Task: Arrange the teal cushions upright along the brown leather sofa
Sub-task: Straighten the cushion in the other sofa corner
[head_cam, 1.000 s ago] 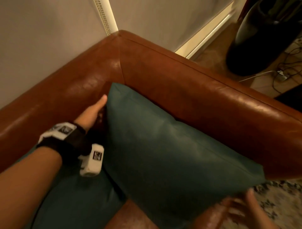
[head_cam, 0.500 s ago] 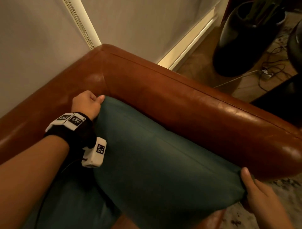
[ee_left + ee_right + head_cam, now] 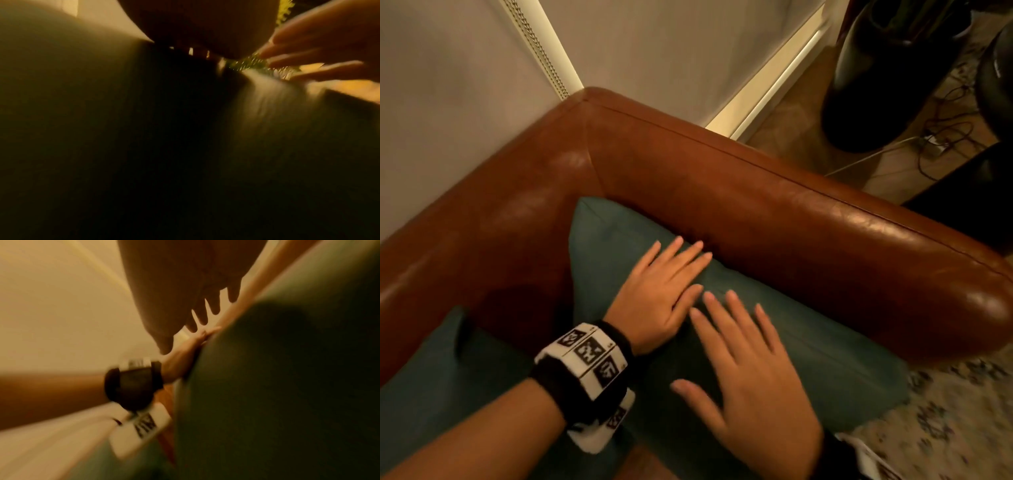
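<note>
head: looks down, sofa corner | wrists: close, blurry | shared: cushion (image 3: 774, 329)

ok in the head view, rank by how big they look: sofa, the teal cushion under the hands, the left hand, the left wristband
1. sofa
2. teal cushion
3. left hand
4. wristband

The last two look close in size, and the wristband sits nearer the camera, so their order is unsure.

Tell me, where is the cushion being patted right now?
In the head view the cushion leans against the sofa's armrest at the corner, under both flat hands, left hand and right hand.
</note>
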{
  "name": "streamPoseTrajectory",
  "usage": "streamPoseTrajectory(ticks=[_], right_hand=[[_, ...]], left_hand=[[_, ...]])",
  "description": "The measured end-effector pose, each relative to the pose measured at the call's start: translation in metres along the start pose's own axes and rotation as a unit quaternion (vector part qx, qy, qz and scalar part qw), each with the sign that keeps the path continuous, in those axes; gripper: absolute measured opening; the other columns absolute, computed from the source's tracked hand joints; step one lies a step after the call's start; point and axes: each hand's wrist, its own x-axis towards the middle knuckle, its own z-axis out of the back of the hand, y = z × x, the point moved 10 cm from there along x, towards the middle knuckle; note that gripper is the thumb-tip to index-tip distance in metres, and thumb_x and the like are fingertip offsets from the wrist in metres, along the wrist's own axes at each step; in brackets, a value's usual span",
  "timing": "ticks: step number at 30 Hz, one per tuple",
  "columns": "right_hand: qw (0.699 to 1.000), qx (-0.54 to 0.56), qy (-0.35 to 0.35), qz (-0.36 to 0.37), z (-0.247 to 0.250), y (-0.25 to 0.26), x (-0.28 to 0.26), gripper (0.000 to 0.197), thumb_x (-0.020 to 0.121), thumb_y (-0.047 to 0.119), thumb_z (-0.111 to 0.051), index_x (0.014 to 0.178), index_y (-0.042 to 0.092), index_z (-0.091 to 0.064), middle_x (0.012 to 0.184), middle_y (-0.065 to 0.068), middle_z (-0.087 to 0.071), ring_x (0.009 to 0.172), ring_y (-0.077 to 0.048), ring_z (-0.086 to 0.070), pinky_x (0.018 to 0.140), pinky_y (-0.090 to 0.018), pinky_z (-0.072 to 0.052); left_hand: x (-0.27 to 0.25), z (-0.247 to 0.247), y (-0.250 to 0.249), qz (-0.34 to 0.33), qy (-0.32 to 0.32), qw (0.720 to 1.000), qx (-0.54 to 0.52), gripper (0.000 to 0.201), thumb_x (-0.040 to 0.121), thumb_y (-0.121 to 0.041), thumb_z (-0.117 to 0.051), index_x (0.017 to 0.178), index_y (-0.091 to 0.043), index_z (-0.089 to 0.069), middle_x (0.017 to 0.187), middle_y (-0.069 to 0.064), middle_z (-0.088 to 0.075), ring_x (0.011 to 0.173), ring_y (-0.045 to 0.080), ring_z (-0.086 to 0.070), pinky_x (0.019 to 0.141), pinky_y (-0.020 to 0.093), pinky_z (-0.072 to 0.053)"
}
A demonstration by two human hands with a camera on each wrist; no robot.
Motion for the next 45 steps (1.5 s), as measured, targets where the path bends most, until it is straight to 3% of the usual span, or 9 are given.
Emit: streamPoseTrajectory(ticks=[7, 12, 17, 21, 26, 33, 39, 42, 45], right_hand=[[0.980, -0.121, 0.114, -0.107, -0.019, -0.093, -0.013, 0.066, 0.093, 0.057, -0.011, 0.138, 0.021, -0.043, 0.141, -0.006, -0.049, 0.130, -0.029, -0.045, 0.108, -0.044, -0.022], [0.990, -0.105, 0.000, -0.094, 0.012, -0.060, -0.030, 0.056, 0.096, 0.044, -0.009, 0.134, 0.016, -0.040, 0.142, -0.006, -0.044, 0.138, -0.028, -0.024, 0.111, -0.041, -0.007], [0.971, -0.138, 0.066, 0.182, -0.075, 0.049, -0.041, 0.059, 0.078, 0.044, -0.044, 0.132, 0.019, -0.044, 0.144, 0.004, -0.040, 0.136, -0.024, -0.027, 0.113, -0.048, -0.007], [0.957, -0.195, 0.137, 0.164, -0.108, 0.011, -0.024, 0.061, 0.086, 0.047, -0.036, 0.140, 0.020, -0.036, 0.148, 0.004, -0.028, 0.142, -0.020, -0.004, 0.117, -0.040, 0.008], [0.968, -0.186, 0.097, 0.138, -0.095, -0.007, -0.023, 0.057, 0.090, 0.046, -0.035, 0.142, 0.022, -0.036, 0.149, 0.005, -0.028, 0.142, -0.014, -0.005, 0.117, -0.033, 0.003], [0.984, -0.172, 0.046, 0.001, -0.037, -0.083, -0.052, 0.054, 0.095, 0.053, -0.017, 0.145, 0.033, -0.021, 0.157, 0.014, 0.002, 0.145, -0.017, -0.003, 0.117, -0.040, -0.003], [0.977, -0.093, -0.051, -0.183, 0.042, -0.135, -0.083, 0.055, 0.087, 0.049, -0.032, 0.129, 0.017, -0.050, 0.139, -0.016, -0.048, 0.133, -0.029, -0.036, 0.110, -0.049, -0.023], [0.911, 0.108, -0.078, -0.389, 0.059, -0.170, -0.104, 0.074, 0.069, 0.082, -0.026, 0.089, 0.017, -0.056, 0.086, -0.016, -0.061, 0.077, -0.025, -0.055, 0.073, -0.042, -0.046], [0.790, 0.289, 0.035, -0.539, 0.016, -0.175, -0.114, 0.076, 0.049, 0.096, -0.023, 0.070, 0.027, -0.046, 0.070, -0.003, -0.052, 0.064, -0.022, -0.051, 0.067, -0.034, -0.044]], left_hand=[[-0.012, 0.002, 0.099, 0.193, -0.037, 0.979, 0.047, 0.058, 0.091, -0.047, -0.017, 0.140, -0.023, -0.036, 0.151, 0.008, -0.035, 0.141, 0.033, -0.025, 0.115, 0.045, -0.010], [-0.100, 0.000, 0.116, 0.413, -0.163, 0.894, -0.067, 0.061, 0.092, -0.041, -0.015, 0.147, -0.016, -0.010, 0.157, 0.006, 0.001, 0.144, 0.036, -0.001, 0.116, 0.043, 0.000], [-0.135, -0.076, 0.033, 0.335, -0.136, 0.923, -0.128, 0.053, 0.096, -0.044, -0.007, 0.146, -0.030, 0.006, 0.153, 0.014, -0.007, 0.139, 0.034, -0.002, 0.115, 0.030, 0.009], [-0.126, -0.097, 0.040, 0.364, -0.157, 0.911, -0.118, 0.052, 0.096, -0.046, -0.006, 0.144, -0.035, 0.013, 0.149, 0.016, -0.005, 0.143, 0.017, 0.019, 0.113, 0.035, 0.011], [-0.112, -0.114, 0.047, 0.357, -0.118, 0.920, -0.111, 0.054, 0.094, -0.049, -0.004, 0.144, -0.033, 0.012, 0.149, 0.014, -0.003, 0.136, 0.036, 0.000, 0.111, 0.039, 0.009], [-0.120, -0.105, 0.050, 0.322, -0.116, 0.929, -0.137, 0.053, 0.086, -0.062, 0.005, 0.134, -0.051, 0.025, 0.144, -0.024, 0.040, 0.138, 0.011, 0.026, 0.110, 0.028, 0.024], [-0.115, -0.037, 0.102, 0.417, -0.194, 0.863, -0.211, 0.068, 0.089, -0.047, -0.022, 0.147, -0.012, -0.015, 0.157, 0.013, -0.009, 0.145, 0.029, -0.009, 0.117, 0.038, -0.007], [-0.081, 0.013, 0.138, 0.414, -0.243, 0.848, -0.225, 0.055, 0.093, -0.039, -0.040, 0.139, -0.008, -0.038, 0.144, 0.016, -0.044, 0.134, 0.027, -0.040, 0.109, 0.032, -0.029], [-0.047, 0.031, 0.181, 0.473, -0.199, 0.824, -0.240, 0.050, 0.091, -0.043, -0.045, 0.125, -0.007, -0.054, 0.129, 0.018, -0.058, 0.122, 0.029, -0.051, 0.101, 0.033, -0.036]])
